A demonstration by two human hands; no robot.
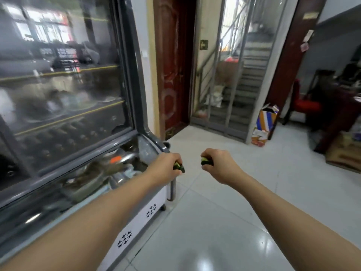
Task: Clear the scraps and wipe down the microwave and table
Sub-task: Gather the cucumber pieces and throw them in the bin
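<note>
Both arms reach forward over a white tiled floor. My left hand (166, 168) is closed around a dark green rind scrap (178, 166) that pokes out past the fingers. A second green rind scrap (206, 161) sits in the closed grip of my right hand (219, 165). The hands are about a hand's width apart, at the same height. No microwave or table surface shows in this view.
A glass-fronted display freezer (78, 124) fills the left side, its corner just behind my left hand. Ahead are a dark red door (173, 75) and a metal gate (234, 85) before stairs. Cardboard boxes (265, 122) and a red chair (306, 106) stand at the right.
</note>
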